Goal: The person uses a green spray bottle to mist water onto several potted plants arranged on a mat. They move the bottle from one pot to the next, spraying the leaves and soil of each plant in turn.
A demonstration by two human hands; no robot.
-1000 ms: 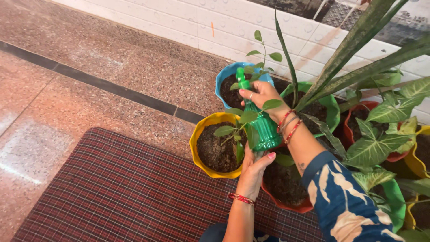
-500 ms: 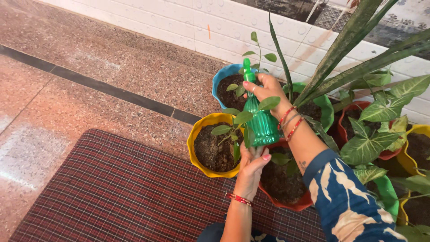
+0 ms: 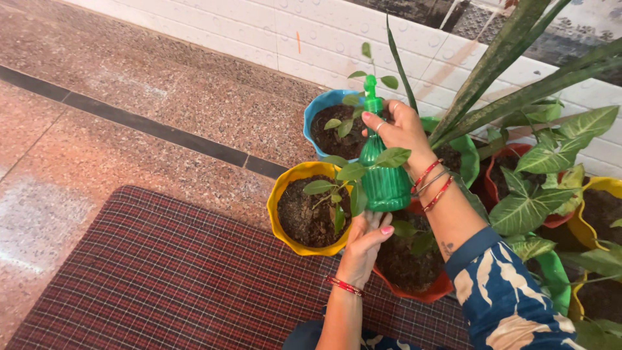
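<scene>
From the head camera, both hands are on one green spray bottle (image 3: 383, 175). The bottle stands upright in the air, between the two hands.

The right hand (image 3: 403, 129) is at the top of the bottle. Its fingers (image 3: 376, 123) are wrapped around the thin neck, just under the green spray top. So this hand is closed on the bottle. Red and silver bangles (image 3: 431, 183) sit on the wrist just behind it.

The left hand (image 3: 367, 245) is under the bottle. Its fingers point up and touch the bottom of the bottle, holding it from below. A red bracelet (image 3: 344, 285) is on that wrist.

A yellow pot (image 3: 280, 194) with dark soil sits just left of the left hand. A small plant (image 3: 340, 188) grows in it, and its leaves are right beside the bottle, some in front of it. A blue pot (image 3: 313, 116) is past the yellow one, left of the right hand. A red pot (image 3: 414, 295) with soil is just below the right arm, close to the left hand. Big striped leaves (image 3: 538, 194) are to the right of the right arm. A red checked mat (image 3: 162, 279) lies on the floor left of the left arm.
</scene>
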